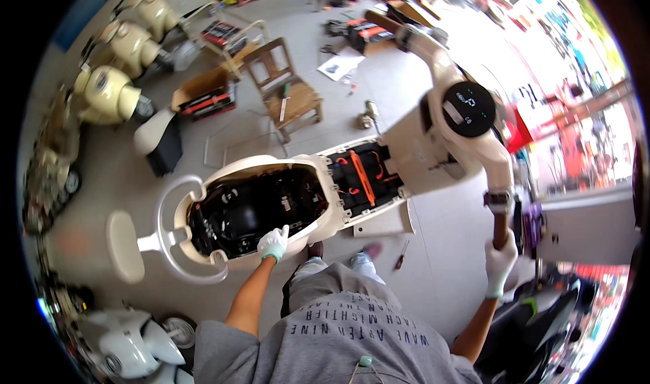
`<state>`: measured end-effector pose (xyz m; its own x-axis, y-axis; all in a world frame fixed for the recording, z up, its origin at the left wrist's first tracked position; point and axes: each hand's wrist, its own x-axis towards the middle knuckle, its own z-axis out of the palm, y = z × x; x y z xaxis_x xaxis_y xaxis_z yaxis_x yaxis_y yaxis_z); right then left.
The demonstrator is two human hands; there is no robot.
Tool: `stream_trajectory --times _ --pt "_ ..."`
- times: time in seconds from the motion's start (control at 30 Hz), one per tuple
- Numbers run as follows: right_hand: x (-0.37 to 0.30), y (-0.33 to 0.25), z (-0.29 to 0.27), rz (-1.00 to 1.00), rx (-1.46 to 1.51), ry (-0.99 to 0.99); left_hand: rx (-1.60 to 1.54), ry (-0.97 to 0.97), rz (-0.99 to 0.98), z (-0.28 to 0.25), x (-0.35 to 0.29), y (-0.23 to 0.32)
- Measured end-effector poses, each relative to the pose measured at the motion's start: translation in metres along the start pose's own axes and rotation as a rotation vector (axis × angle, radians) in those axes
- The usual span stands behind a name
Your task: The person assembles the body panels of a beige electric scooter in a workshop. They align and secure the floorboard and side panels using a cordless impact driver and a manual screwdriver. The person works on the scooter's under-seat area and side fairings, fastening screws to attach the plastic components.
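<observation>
A cream electric scooter (318, 235) stands across in front of me with its seat off. My left hand (273, 242), in a white glove, grips the near rim of the open under-seat compartment (247, 211). At the right, my gloved right hand (500, 261) is wrapped round the brown handlebar grip (501, 227). The round dash display (468, 109) is lit. In the uncovered floor section lie black batteries with an orange strap (361, 178). A silver grab rail (161, 211) and a cream backrest (124, 246) stick out at the tail.
A cream panel (387, 223) and a screwdriver (401, 255) lie on the floor near my feet. Beyond the scooter are a wooden chair (288, 93), a cardboard box (203, 94) and a removed seat (157, 137). Other scooters (107, 94) line the left; a dark one (535, 323) stands near right.
</observation>
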<state>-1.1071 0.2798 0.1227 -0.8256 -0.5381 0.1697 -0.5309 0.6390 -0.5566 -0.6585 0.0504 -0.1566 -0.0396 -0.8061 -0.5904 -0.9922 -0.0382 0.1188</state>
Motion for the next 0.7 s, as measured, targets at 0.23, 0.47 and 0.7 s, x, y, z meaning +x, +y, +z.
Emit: stream_trajectory --times 0.23,0.47,0.7 --pt "-0.009 -0.015 -0.011 0.034 -0.04 0.015 -0.004 0.056 -0.062 0.003 -0.001 0.008" --pt "-0.009 -0.016 -0.009 0.009 -0.024 0.025 0.037 0.085 -0.078 0.006 0.004 0.007" --pt "-0.008 -0.013 -0.008 0.017 -0.005 0.015 0.035 0.089 -0.086 0.004 0.002 0.012"
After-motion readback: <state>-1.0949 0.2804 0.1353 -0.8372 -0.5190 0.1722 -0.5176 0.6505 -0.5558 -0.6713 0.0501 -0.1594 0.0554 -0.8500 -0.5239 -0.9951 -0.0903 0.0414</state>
